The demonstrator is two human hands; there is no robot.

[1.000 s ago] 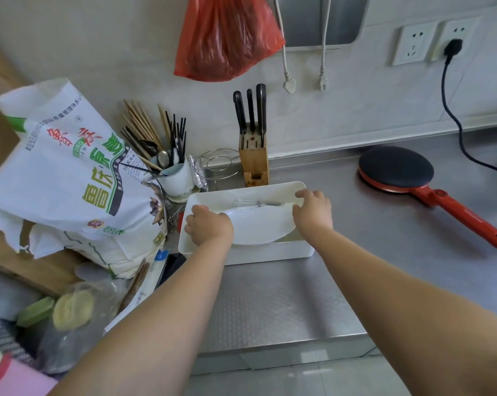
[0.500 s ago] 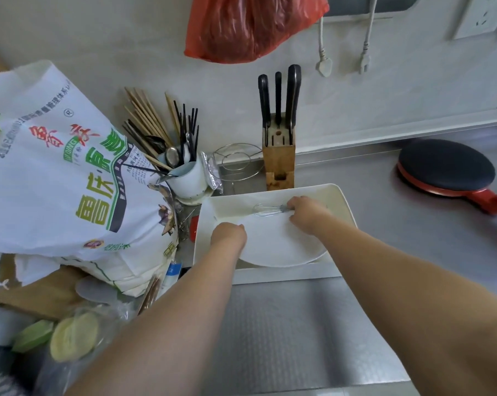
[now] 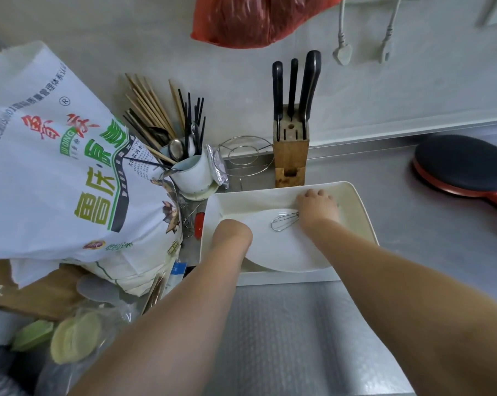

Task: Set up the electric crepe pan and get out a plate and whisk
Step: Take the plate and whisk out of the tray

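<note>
White plate [image 3: 281,250] sits tilted inside a white tray [image 3: 364,215] on the steel counter [image 3: 270,338], with the little wire whisk [image 3: 284,222] lying over it. Right hand [image 3: 318,208] has its fingers curled around the whisk handle. Left hand [image 3: 232,235] is at the plate's left edge, fingers hidden, so can't tell if it's gripping. Red and black crepe pan [image 3: 464,167] rests well off to the right, knife block [image 3: 290,155] just behind the tray
</note>
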